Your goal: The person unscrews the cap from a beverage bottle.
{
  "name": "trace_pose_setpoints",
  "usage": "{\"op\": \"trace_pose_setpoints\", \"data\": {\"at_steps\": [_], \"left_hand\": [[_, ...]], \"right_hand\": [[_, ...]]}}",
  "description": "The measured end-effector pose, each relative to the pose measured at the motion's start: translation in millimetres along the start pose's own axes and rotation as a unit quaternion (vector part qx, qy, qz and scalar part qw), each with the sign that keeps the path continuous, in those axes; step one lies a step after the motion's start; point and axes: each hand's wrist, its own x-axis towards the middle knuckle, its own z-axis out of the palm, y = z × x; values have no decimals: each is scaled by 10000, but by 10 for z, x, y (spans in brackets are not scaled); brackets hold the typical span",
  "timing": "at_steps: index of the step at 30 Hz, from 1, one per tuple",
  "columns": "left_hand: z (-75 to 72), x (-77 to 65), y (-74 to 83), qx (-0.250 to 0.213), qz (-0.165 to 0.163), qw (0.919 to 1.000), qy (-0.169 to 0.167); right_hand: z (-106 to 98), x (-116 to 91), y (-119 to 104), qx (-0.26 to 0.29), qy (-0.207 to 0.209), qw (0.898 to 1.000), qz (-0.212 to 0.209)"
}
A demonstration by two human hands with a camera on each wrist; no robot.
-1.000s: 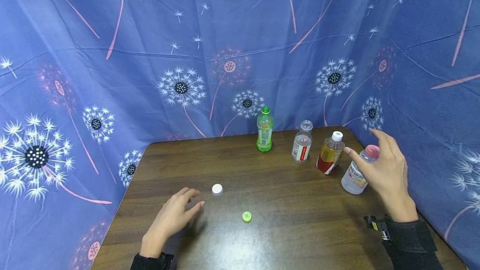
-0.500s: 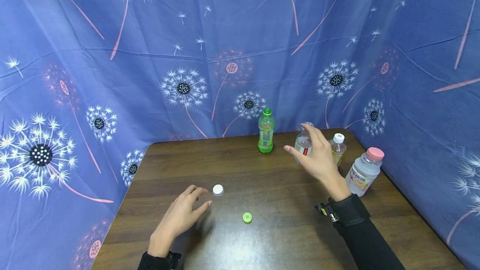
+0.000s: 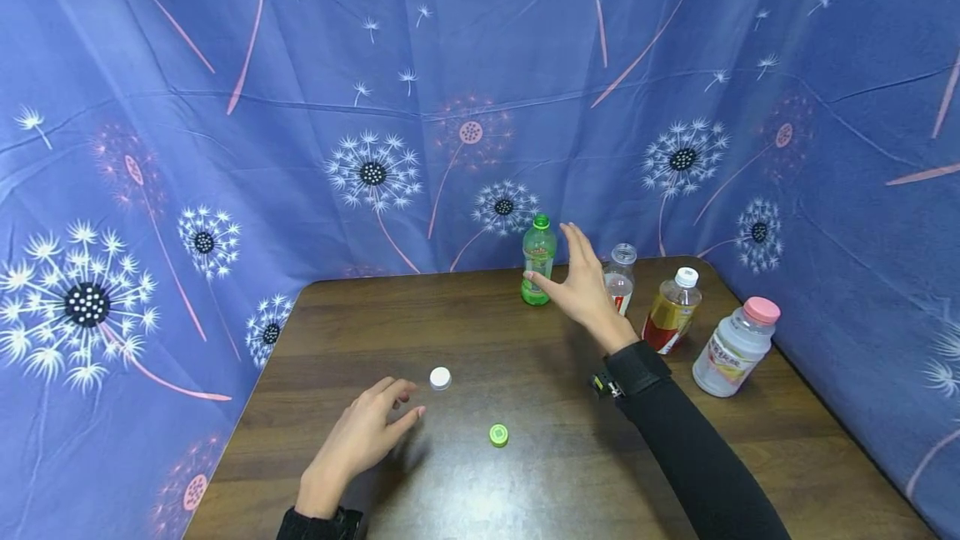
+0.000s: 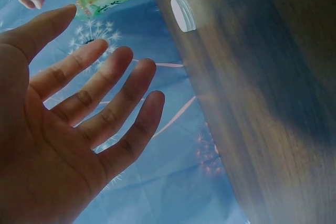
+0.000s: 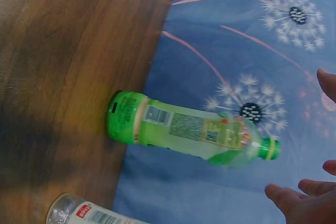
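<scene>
My right hand (image 3: 582,285) hovers with thumb and fingers spread beside the green bottle (image 3: 536,261), which stands uncapped at the back of the table. In the right wrist view the green bottle (image 5: 184,129) lies between the thumb and the fingers, apart from both. Behind the right hand a clear bottle (image 3: 621,275) without a cap is partly covered. My left hand (image 3: 363,433) is held over the table with loosely bent fingers, holding nothing. Close to its fingertips lies a white cap (image 3: 440,378); a green cap (image 3: 498,435) sits farther right.
Right of the clear bottle stand a bottle of amber drink (image 3: 672,311) with a white cap and a wide bottle (image 3: 736,348) with a pink cap. A blue dandelion-print cloth (image 3: 300,148) hangs behind the wooden table (image 3: 375,323) and along its right side.
My right hand has swept left from the pink-capped bottle, past the amber and clear bottles, to the green bottle. The left hand has shifted only slightly.
</scene>
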Motion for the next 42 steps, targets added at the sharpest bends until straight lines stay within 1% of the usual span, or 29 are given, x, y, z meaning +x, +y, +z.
{"op": "trace_pose_setpoints", "data": {"at_steps": [4, 7, 15, 18, 25, 30, 33, 37, 42], "left_hand": [[4, -3, -22, -45, -78, 10000, -29], [6, -7, -38, -44, -64, 10000, -37], [1, 8, -61, -16, 9, 10000, -50], [1, 22, -67, -11, 61, 10000, -48], [7, 42, -94, -33, 26, 9999, -119], [15, 31, -123, -86, -4, 9996, -261], [22, 23, -144, -147, 37, 9994, -322], [37, 9, -154, -194, 150, 9992, -322], [50, 9, -165, -232, 129, 9990, -365]], "right_hand": [[121, 158, 14, 41, -287, 9993, 236], [201, 269, 19, 83, -444, 9981, 409], [366, 468, 57, 259, -584, 9941, 873], [426, 519, 109, 218, -585, 9920, 1096], [545, 599, 230, 129, -736, 9863, 1470], [620, 624, 295, 128, -795, 9830, 1650], [665, 637, 323, 124, -796, 9826, 1671], [695, 646, 337, 44, -869, 9823, 1658], [719, 647, 328, -58, -914, 9811, 1704]]}}
